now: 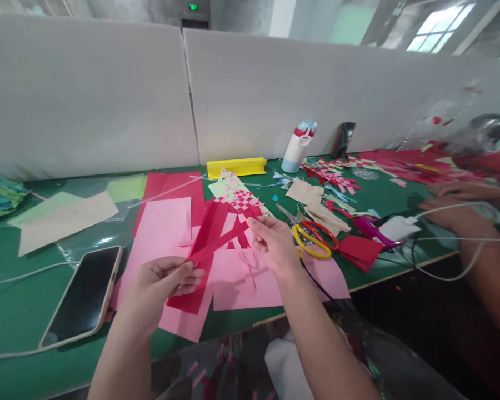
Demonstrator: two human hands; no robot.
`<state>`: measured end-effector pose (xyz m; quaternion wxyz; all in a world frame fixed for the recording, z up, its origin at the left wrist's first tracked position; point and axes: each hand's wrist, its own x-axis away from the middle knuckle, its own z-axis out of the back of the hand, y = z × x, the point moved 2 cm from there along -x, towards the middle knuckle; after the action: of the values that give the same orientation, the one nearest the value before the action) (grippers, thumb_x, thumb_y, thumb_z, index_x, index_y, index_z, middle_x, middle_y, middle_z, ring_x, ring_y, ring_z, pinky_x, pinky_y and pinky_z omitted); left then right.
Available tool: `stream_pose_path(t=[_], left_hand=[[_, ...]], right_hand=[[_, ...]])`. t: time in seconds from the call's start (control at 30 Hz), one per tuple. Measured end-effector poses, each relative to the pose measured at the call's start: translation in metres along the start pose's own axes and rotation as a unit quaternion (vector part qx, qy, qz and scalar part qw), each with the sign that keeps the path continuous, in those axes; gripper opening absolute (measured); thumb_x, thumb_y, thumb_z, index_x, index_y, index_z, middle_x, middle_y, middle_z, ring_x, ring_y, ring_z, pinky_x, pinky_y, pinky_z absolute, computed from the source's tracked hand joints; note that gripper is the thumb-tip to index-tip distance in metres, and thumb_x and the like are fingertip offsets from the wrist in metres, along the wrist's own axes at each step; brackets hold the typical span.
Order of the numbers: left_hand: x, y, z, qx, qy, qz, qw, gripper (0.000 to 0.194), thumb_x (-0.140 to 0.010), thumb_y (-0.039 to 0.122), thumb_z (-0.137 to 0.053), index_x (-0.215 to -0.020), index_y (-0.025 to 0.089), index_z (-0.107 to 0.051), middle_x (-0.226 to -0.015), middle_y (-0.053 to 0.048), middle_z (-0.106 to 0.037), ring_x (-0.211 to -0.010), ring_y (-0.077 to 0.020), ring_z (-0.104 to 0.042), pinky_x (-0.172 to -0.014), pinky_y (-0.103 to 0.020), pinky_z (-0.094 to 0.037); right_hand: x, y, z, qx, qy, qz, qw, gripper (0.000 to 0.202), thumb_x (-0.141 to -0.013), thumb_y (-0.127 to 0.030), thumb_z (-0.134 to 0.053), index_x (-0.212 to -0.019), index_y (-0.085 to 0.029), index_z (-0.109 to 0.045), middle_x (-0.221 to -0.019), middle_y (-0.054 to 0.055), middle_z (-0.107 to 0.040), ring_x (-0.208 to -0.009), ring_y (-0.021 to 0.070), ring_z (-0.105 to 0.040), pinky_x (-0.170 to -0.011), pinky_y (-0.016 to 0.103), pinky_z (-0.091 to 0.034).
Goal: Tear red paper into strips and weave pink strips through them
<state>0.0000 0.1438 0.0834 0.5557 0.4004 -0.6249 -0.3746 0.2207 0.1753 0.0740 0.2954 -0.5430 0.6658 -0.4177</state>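
The person is holding a red paper strip (220,243) slantwise above the red and pink sheets. The left hand (162,280) is pinching its lower end between thumb and fingers; the right hand (273,241) is closing narrowly on its upper end. For good handling, both pinches should be staying light and near the ends, with pull even and small, because thin paper is creasing or tearing easily. The strip should be lying flat, without twist.

About edges, the forearms are crossing the table's front edge (270,318). The yellow-handled scissors (323,255) are lying just beside the right wrist, and the phone (81,294) is lying near the left forearm, so wide sideways moves are needing care. Upward, the hands are having more room, below the partition (337,83).
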Motion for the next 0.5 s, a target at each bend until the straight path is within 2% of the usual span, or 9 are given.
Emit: stream_pose_path(t=[0.23, 0.5], left_hand=[[0.000, 0.000, 0.011, -0.015, 0.008, 0.004, 1.000, 0.039, -0.050, 0.041, -0.086, -0.072, 0.013, -0.071, -0.069, -0.008, -0.075, -0.061, -0.0147, -0.068, -0.057, -0.019, -0.057], [-0.003, 0.000, 0.016, -0.036, -0.003, 0.020, 0.999, 0.038, -0.052, 0.043, -0.084, -0.072, 0.014, -0.071, -0.071, -0.008, -0.075, -0.062, -0.0157, -0.069, -0.059, -0.021, -0.057]], right_hand=[[0.000, 0.003, 0.000, -0.001, -0.007, -0.011, 1.000, 0.030, -0.054, -0.030, -0.084, -0.063, -0.016, -0.060, -0.047, -0.009, -0.042, -0.039, 0.0016, -0.028, -0.034, 0.017, -0.019], [-0.001, 0.004, -0.001, 0.035, -0.020, -0.014, 0.999, 0.031, -0.056, -0.034, -0.083, -0.059, -0.015, -0.058, -0.047, -0.009, -0.038, -0.037, 0.0007, -0.024, -0.034, 0.019, -0.015]])
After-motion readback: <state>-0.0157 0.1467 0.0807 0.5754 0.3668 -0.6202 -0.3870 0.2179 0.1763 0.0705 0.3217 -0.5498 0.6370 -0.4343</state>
